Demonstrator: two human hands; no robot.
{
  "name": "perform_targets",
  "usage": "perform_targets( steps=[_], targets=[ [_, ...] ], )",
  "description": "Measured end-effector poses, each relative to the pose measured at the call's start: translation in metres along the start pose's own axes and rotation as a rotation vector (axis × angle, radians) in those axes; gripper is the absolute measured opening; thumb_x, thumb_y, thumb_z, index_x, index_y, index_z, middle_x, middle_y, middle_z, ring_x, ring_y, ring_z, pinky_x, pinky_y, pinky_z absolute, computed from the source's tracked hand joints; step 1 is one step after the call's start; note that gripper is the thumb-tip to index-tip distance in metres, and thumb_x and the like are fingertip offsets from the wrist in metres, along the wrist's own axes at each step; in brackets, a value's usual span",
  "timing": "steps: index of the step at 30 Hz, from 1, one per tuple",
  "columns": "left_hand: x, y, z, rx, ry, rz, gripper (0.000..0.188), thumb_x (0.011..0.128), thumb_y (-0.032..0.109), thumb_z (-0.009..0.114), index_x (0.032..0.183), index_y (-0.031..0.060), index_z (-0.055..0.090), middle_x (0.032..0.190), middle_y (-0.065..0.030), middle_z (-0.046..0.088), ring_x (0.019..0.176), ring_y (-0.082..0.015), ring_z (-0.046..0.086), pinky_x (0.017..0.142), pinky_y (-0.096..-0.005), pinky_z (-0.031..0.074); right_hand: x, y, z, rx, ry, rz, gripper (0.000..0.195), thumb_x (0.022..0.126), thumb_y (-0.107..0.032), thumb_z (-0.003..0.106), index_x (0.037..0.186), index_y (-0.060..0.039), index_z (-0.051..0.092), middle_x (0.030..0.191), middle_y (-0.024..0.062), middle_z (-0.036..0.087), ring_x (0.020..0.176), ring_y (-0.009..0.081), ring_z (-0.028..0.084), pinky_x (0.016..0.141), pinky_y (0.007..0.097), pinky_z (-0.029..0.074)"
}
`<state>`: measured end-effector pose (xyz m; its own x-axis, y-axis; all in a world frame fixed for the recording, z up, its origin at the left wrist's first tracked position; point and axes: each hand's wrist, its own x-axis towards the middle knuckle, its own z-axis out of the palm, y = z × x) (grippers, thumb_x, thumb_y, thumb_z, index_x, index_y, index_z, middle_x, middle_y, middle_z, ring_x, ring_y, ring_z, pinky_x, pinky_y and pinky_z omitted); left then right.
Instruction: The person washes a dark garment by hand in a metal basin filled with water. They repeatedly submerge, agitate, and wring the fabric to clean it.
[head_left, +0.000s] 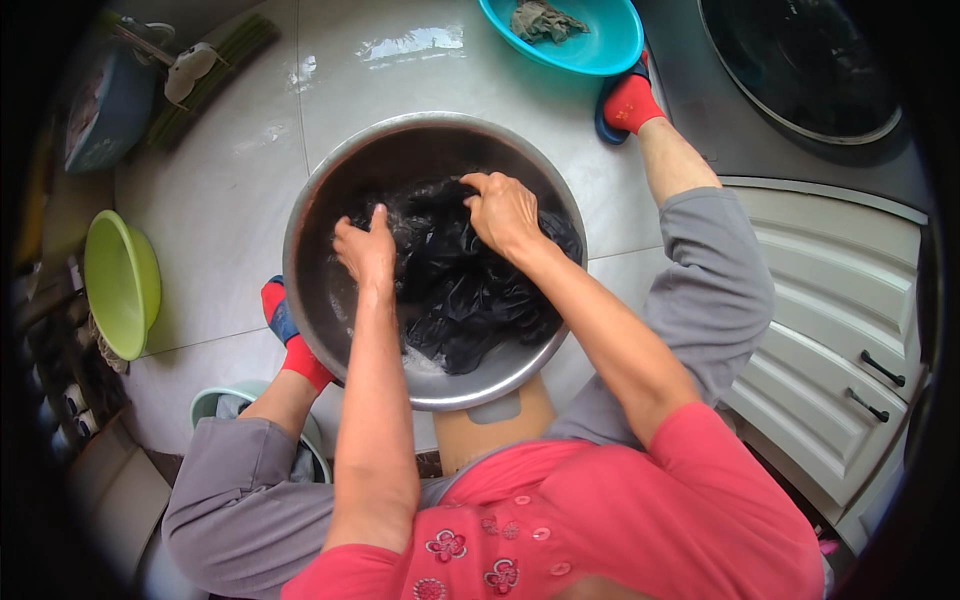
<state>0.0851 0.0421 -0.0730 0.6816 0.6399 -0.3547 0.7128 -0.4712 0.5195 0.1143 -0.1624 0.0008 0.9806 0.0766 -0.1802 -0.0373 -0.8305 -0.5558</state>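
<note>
A round stainless steel basin (435, 118) stands on the floor between my legs. Dark wet cloth (465, 300), which looks black, lies bunched in shallow water inside it, with some suds near the lower edge. My left hand (366, 247) hovers at the left side of the cloth, its thumb raised and its fingers apart, with nothing visible in it. Over the upper right part of the cloth is my right hand (502, 214), knuckles up and fingers bent. Its fingertips are near or touching the cloth, and whether they grip a fold is hidden.
A turquoise basin (600, 56) holding a grey-brown rag (544, 22) is ahead. A green basin (116, 285) leans at left. A pale bucket (202, 405) with cloth stands by my left leg. White drawers (825, 337) and a washing machine-like appliance (795, 67) flank the right.
</note>
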Motion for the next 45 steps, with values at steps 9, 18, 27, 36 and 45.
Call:
perform_targets(
  steps=[9, 18, 27, 36, 45],
  targets=[
    [-0.057, 0.019, -0.046, -1.249, -0.932, -0.610, 0.037, 0.091, 0.041, 0.073, 0.097, 0.0036, 0.074, 0.096, -0.0082, 0.075, 0.077, -0.0219, 0.071, 0.068, -0.0340, 0.058, -0.131, -0.086, -0.018, 0.204, -0.023, -0.573, 0.017, 0.083, -0.016, 0.070, 0.081, -0.0065, 0.056, 0.080, 0.0155, 0.057, 0.070, 0.0327, 0.065, 0.060, 0.0428, 0.054],
    [-0.096, 0.027, -0.017, -1.230, -0.385, -0.545, 0.013, 0.091, 0.012, 0.056, 0.087, 0.0000, 0.059, 0.090, -0.0073, 0.059, 0.082, -0.0196, 0.058, 0.070, -0.0393, 0.050, -0.036, -0.051, 0.015, 0.066, 0.294, -0.048, 0.032, 0.091, -0.024, 0.057, 0.068, -0.0032, 0.067, 0.069, 0.0247, 0.067, 0.062, 0.0424, 0.068, 0.060, 0.0516, 0.057],
    [-0.131, 0.039, -0.022, -1.198, -0.453, -0.605, 0.022, 0.098, 0.021, 0.049, 0.089, 0.0048, 0.062, 0.093, -0.0087, 0.065, 0.087, -0.0210, 0.064, 0.073, -0.0379, 0.052, -0.050, -0.049, 0.018, 0.076, 0.196, 0.004, 0.030, 0.088, -0.022, 0.056, 0.071, -0.0004, 0.069, 0.069, 0.0253, 0.067, 0.063, 0.0421, 0.068, 0.062, 0.0507, 0.057],
    [-0.083, -0.018, 0.002, -1.205, -0.627, -0.247, 0.015, 0.092, 0.013, 0.053, 0.088, 0.0041, 0.064, 0.093, -0.0100, 0.069, 0.084, -0.0278, 0.068, 0.079, -0.0412, 0.057, -0.068, -0.055, 0.013, -0.028, 0.060, -0.093, 0.033, 0.091, -0.023, 0.053, 0.075, -0.0001, 0.071, 0.078, 0.0275, 0.069, 0.073, 0.0429, 0.071, 0.070, 0.0519, 0.058],
    [-0.039, 0.019, -0.038, -1.286, -0.422, -0.443, 0.030, 0.101, 0.032, 0.060, 0.116, 0.0073, 0.063, 0.110, -0.0095, 0.069, 0.102, -0.0256, 0.065, 0.081, -0.0416, 0.053, 0.015, 0.038, 0.009, 0.485, -0.067, 0.221, 0.066, 0.083, -0.063, 0.071, 0.092, 0.0022, 0.075, 0.090, 0.0238, 0.073, 0.091, 0.0387, 0.071, 0.085, 0.0434, 0.054]
  ],
)
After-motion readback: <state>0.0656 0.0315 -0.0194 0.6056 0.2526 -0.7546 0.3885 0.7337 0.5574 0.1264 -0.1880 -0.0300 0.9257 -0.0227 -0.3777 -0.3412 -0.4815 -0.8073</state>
